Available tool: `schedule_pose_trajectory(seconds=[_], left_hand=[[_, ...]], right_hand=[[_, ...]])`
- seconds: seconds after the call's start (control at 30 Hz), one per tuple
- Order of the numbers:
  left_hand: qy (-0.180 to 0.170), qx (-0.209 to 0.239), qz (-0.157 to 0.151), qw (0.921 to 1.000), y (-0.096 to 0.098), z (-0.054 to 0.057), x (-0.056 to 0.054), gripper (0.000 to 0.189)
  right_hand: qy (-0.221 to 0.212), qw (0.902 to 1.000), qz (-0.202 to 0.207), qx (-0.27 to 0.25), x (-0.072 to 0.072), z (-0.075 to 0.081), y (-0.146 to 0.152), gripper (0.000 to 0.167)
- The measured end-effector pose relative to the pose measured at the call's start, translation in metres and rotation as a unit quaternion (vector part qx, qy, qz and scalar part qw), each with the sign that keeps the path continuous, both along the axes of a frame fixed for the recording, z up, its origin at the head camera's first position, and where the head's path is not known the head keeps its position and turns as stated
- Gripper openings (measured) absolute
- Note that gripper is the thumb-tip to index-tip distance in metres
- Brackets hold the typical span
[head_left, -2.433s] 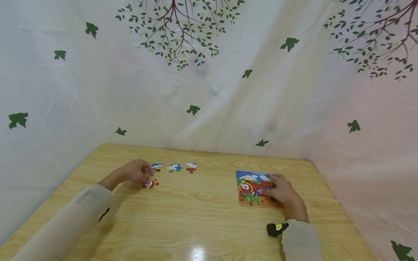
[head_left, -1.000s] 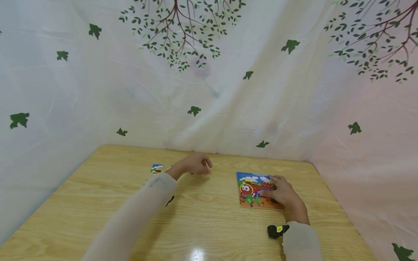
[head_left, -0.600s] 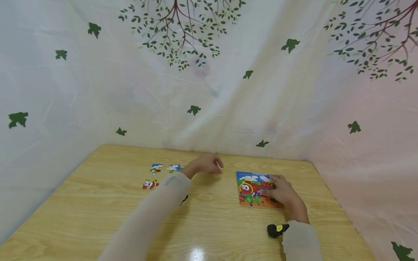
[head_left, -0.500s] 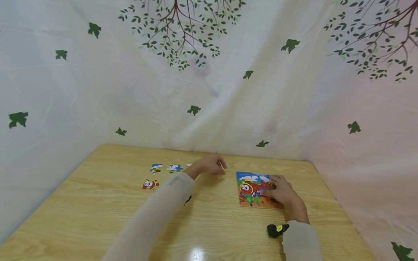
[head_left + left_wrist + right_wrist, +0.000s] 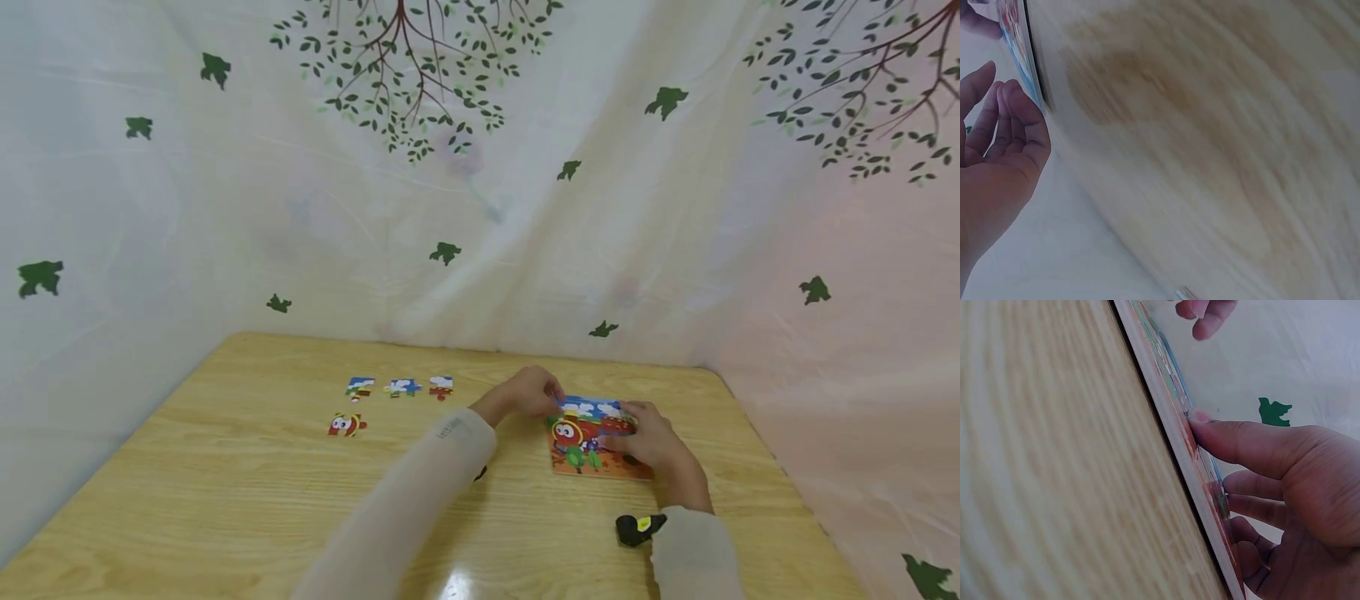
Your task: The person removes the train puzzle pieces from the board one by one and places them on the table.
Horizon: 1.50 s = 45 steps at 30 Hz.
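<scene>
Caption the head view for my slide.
Right hand on puzzle, left hand at far-left corner, four loose pieces.

The place is a small curtained-off nook set around a table; whether it belongs to a home, an office or a lab cannot be told. A pale printed curtain, creased and softly folded, closes off the back and both sides. Its print shows leafy branches fanning downward from the top and scattered dark-green bird-like shapes, one of which also appears in the right wrist view. The tabletop is light wood grain with rounded far corners, its far edge right at the curtain.
</scene>
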<state>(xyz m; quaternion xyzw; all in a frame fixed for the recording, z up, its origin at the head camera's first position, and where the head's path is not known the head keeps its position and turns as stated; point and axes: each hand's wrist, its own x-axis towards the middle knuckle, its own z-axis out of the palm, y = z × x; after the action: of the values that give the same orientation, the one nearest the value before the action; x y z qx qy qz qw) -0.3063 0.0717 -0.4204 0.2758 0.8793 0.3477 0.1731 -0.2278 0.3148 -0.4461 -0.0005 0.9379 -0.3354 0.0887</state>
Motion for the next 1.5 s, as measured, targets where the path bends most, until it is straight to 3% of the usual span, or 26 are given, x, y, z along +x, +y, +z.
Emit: schedule_pose_trajectory(seconds=[0.27, 0.6, 0.93, 1.2, 1.5], left_hand=[[-0.005, 0.001, 0.001, 1.0000, 0.020, -0.003, 0.011, 0.014], [0.001, -0.019, 0.009, 0.9998, 0.036, -0.006, 0.017, 0.018], [0.000, -0.037, 0.032, 0.9988, 0.039, -0.009, 0.018, 0.011], [-0.028, -0.035, 0.050, 0.9977, 0.041, -0.006, 0.023, 0.006], [-0.023, -0.047, 0.043, 0.9977, 0.042, -0.007, 0.023, 0.007]], right_hand=[[0.001, 1.0000, 0.004, -0.002, 0.001, -0.001, 0.002, 0.093], [0.000, 1.0000, 0.005, -0.003, 0.001, -0.001, 0.003, 0.090], [-0.009, 0.9999, -0.001, -0.007, -0.002, 0.002, 0.001, 0.090], [-0.008, 1.0000, -0.004, -0.002, -0.001, 0.003, -0.001, 0.091], [-0.009, 0.9999, -0.003, -0.004, -0.001, 0.002, -0.001, 0.091]])
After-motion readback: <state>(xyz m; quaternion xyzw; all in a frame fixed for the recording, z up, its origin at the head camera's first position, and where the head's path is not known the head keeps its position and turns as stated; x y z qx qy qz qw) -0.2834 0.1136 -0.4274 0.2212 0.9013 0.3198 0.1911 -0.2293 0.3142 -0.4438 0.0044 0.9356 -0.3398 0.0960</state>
